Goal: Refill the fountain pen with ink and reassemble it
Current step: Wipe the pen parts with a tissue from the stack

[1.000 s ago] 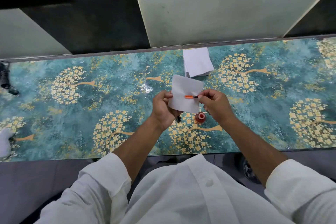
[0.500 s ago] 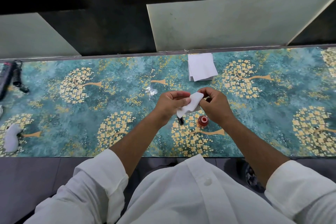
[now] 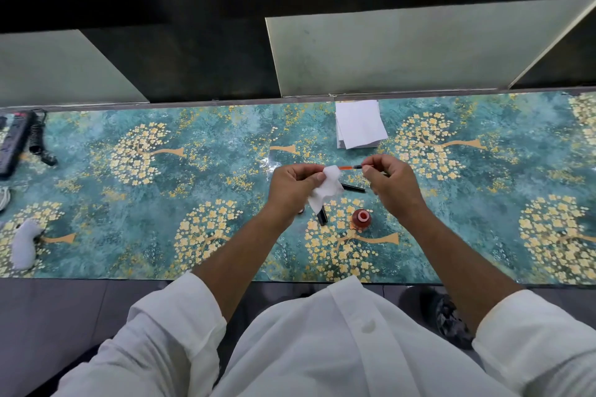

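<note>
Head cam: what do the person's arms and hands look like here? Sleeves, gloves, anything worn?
Both hands are bare: left hand and right hand show no gloves, and no rings or watch are visible. The forearms are bare too. The white shirt has long sleeves rolled up to about the elbows, left sleeve, right sleeve, and a white button on the front placket.

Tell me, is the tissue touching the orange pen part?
Touching. In the head view, the tissue pinched in the left hand covers the left end of the orange pen part, whose other end the right hand holds.
</note>
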